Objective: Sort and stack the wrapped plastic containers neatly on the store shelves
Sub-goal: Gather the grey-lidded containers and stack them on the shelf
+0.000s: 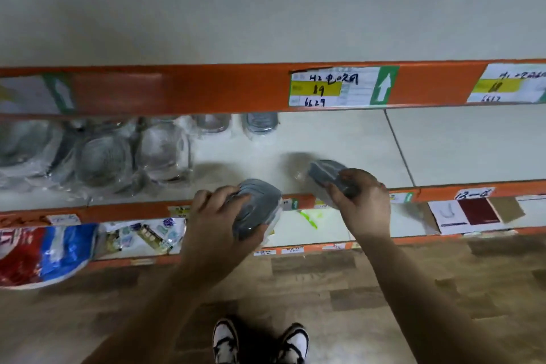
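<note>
Left hand [220,217] grips one wrapped grey container [260,204], right hand [365,205] a second container [326,170], both at the front edge of the middle shelf [325,139]; shelved containers [103,156] lie leftward, nearer the left hand.

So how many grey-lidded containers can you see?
2. The left hand grips one container at the shelf edge; the right hand grips the other container over it. The blurred wrapped pile at left may hide more.
</note>
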A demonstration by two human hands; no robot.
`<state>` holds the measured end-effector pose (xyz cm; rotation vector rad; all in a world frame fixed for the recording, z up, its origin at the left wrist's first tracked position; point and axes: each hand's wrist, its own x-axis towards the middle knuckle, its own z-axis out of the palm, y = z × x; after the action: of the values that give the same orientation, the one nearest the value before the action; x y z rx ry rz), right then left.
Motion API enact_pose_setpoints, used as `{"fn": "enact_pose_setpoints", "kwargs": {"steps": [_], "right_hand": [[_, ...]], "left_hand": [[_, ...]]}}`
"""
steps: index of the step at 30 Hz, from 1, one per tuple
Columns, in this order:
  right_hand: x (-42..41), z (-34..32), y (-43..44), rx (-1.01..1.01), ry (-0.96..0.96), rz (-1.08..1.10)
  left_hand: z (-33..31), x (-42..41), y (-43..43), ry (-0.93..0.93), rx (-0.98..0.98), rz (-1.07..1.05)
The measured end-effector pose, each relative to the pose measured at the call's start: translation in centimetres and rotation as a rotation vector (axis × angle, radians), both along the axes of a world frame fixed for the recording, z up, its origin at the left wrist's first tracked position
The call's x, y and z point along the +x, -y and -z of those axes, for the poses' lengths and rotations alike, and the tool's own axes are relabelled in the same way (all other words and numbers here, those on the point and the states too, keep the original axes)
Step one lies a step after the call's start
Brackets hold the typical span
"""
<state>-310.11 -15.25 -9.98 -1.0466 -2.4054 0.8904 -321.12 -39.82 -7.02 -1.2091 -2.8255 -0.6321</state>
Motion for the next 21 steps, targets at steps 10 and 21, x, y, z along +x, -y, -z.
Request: {"fn": "enact_pose_setpoints", "kwargs": {"steps": [10,21], "right_hand": [[-12.5,5.9,-3.4,0.354,0.111,-0.012],[-21.3,5.7,-6.5,0.475,0.374,-0.044]], "left_hand": [[5.9,-3.6,-1.5,0.022,0.019,-0.099],[8.5,-5.6,-2.7,-0.016,0.087,-0.094]]}}
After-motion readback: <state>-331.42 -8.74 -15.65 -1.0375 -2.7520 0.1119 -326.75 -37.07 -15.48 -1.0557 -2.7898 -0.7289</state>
